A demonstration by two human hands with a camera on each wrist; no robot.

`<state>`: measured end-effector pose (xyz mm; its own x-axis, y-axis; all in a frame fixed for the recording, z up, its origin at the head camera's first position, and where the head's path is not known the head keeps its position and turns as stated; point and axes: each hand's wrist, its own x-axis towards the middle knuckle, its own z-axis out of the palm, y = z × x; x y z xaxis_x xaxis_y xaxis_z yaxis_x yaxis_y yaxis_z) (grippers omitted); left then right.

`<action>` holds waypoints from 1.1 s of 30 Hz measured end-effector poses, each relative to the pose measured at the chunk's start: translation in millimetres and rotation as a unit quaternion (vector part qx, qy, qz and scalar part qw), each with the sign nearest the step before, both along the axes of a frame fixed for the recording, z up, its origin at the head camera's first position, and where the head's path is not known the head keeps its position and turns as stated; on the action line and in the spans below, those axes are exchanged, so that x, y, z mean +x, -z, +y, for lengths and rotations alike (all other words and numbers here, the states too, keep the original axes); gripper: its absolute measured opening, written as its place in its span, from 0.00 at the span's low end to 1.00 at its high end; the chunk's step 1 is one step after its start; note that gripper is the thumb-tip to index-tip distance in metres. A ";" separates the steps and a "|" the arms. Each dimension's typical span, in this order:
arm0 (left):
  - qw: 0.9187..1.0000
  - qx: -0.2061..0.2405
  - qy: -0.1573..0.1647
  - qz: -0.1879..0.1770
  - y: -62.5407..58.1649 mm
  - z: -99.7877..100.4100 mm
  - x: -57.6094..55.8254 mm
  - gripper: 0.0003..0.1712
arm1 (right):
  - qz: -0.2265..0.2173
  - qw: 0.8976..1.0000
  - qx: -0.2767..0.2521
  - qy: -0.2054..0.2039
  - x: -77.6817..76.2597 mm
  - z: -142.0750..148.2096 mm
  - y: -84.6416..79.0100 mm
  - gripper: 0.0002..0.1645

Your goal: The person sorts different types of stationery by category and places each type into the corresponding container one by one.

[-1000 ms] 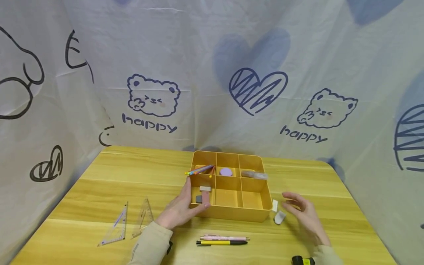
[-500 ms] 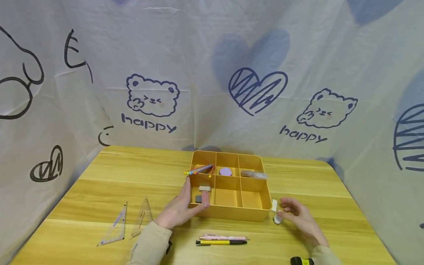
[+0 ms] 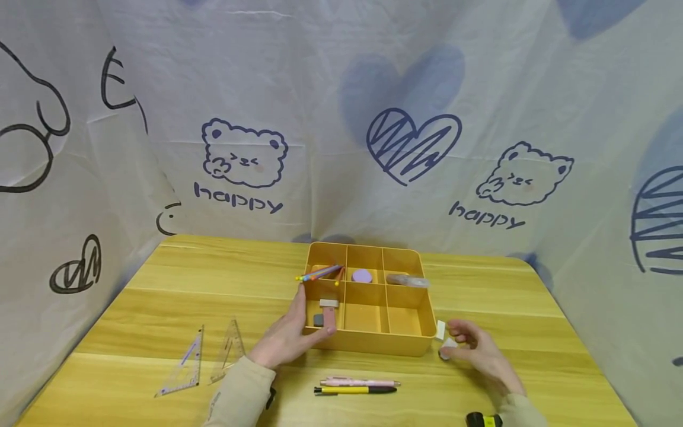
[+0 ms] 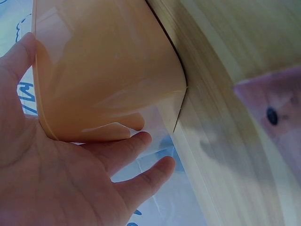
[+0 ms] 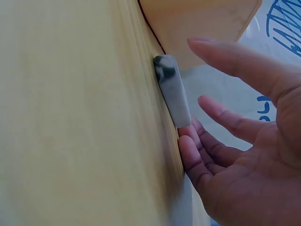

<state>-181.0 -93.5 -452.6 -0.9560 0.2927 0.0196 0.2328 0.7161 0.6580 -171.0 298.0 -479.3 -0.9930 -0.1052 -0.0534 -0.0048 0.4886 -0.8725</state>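
My left hand [image 3: 285,341] holds the near left corner of a yellow compartment box [image 3: 376,345], thumb at the front rim and fingers along the left side. The left wrist view shows that hand [image 4: 70,165] against the box's smooth wall [image 4: 108,70]. My right hand [image 3: 482,353] is beside a small white eraser-like block with a dark end [image 3: 448,349]. In the right wrist view the thumb stands apart from this block [image 5: 175,92], while curled lower fingers lie close to its near end. Another white block [image 3: 440,330] lies against the box's right side.
Compartments hold small erasers [image 3: 329,317], colourful pens [image 3: 322,273], a purple round item [image 3: 361,276] and a clear packet [image 3: 408,280]. Two set squares [image 3: 187,365] lie left. A pink pen [image 3: 360,382] and a yellow-black pen [image 3: 354,390] lie in front of the box.
My right hand has moved left and slightly down to the dark-ended white block, which has shifted a little. My left hand stays on the box corner.
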 end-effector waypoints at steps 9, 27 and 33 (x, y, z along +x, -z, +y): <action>1.000 -0.004 -0.007 -0.007 0.1 0.0 0.2 0.65 | -0.003 1.000 0.015 -0.005 -2.4 -1.8 2.2 0.40; 1.000 -0.001 -0.003 -0.006 -2.3 0.4 0.8 0.65 | 0.005 0.998 0.059 0.004 -1.3 -14.0 -1.6 0.40; 1.000 0.004 0.000 -0.003 -1.6 -0.6 0.7 0.64 | -0.010 0.996 0.081 0.019 0.0 -16.9 -0.5 0.38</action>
<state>-180.3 -94.1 -451.0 -0.9562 0.2924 0.0154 0.2281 0.7108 0.6654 -171.0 281.1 -478.7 -0.9948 -0.0558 -0.0856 0.0323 0.6226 -0.7819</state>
